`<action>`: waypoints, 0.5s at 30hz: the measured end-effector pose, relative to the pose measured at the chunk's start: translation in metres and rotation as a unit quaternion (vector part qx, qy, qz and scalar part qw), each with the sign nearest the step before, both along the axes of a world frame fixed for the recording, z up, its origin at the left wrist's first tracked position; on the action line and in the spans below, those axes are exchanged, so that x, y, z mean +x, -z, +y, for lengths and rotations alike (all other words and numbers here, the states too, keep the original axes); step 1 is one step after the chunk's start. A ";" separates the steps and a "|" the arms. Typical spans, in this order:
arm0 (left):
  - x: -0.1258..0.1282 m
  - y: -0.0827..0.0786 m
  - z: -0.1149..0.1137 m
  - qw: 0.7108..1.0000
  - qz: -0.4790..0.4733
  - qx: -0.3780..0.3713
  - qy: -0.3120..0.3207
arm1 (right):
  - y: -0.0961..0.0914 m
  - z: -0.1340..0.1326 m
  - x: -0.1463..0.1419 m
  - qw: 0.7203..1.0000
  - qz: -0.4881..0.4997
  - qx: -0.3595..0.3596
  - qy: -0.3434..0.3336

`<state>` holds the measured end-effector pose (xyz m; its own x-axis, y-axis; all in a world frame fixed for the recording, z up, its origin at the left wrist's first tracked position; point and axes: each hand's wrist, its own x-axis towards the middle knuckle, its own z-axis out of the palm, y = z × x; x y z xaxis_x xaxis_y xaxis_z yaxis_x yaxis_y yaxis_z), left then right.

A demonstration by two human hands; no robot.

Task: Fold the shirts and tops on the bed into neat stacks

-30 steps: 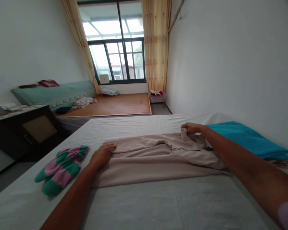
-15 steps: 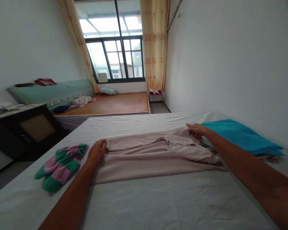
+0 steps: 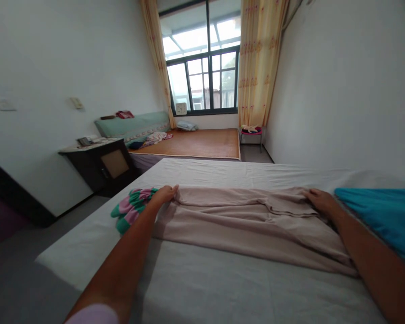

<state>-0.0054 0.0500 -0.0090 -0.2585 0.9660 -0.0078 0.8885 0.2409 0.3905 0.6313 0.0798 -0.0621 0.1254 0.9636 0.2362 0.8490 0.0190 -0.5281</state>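
Note:
A long pinkish-beige garment [image 3: 219,225] lies folded lengthwise across the white sheet, creased along its middle. Whether it is a shirt or trousers I cannot tell. My left hand [image 3: 166,194] is closed on its far left corner, fingers pinched at the cloth. At the far right edge, my right hand [image 3: 319,200] grips the fabric, with part of the fingers hidden. Just left of my left forearm sits a green and pink striped knit item [image 3: 130,209], partly covered by the arm. A folded turquoise cloth [image 3: 381,216] lies beyond my right forearm.
The white-sheeted bed [image 3: 202,279] fills the foreground. Behind it stands another bed with a brown mat [image 3: 205,143]. A dark bedside cabinet [image 3: 104,164] is at the left, a small stool [image 3: 251,131] near the curtain. White wall borders the right side.
My view has turned left, so the scene sits further right. My right hand's pointing finger has come down onto the garment's far edge. My left hand still holds the left corner.

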 end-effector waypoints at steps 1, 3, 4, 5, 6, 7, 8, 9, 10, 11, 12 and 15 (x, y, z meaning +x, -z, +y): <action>0.003 -0.001 0.002 1.000 0.003 -0.011 -0.002 | 0.003 -0.001 0.001 1.000 0.002 -0.006 -0.003; 0.008 -0.002 0.005 1.000 0.006 -0.023 -0.008 | 0.006 -0.001 0.004 1.000 0.007 -0.013 0.002; 0.011 -0.003 0.007 1.000 0.005 -0.023 -0.009 | 0.006 -0.001 0.005 1.000 0.016 -0.010 0.014; 0.014 -0.004 0.009 1.000 0.003 -0.021 -0.009 | 0.006 -0.001 0.006 0.999 0.034 -0.002 0.034; 0.016 -0.006 0.011 1.000 -0.003 -0.017 -0.006 | 0.006 -0.002 0.006 0.996 0.063 0.010 0.060; 0.017 -0.009 0.013 1.000 -0.011 -0.011 -0.003 | 0.005 -0.002 0.006 0.991 0.100 0.022 0.085; 0.019 -0.012 0.015 1.000 -0.022 -0.004 0.000 | 0.004 -0.003 0.006 0.984 0.140 0.030 0.104; 0.020 -0.015 0.017 0.999 -0.034 0.005 0.003 | 0.002 -0.004 0.005 0.978 0.173 0.033 0.117; 0.021 -0.017 0.018 0.999 -0.048 0.014 0.004 | 0.001 -0.004 0.005 0.973 0.192 0.030 0.122; 0.022 -0.019 0.019 0.998 -0.060 0.023 0.003 | 0.000 -0.005 0.004 0.973 0.195 0.025 0.122; 0.023 -0.020 0.019 0.997 -0.071 0.031 0.002 | -0.001 -0.005 0.004 0.975 0.185 0.018 0.120; 0.019 -0.015 0.017 0.995 -0.085 0.041 -0.009 | -0.002 -0.003 0.005 0.986 0.117 0.018 0.115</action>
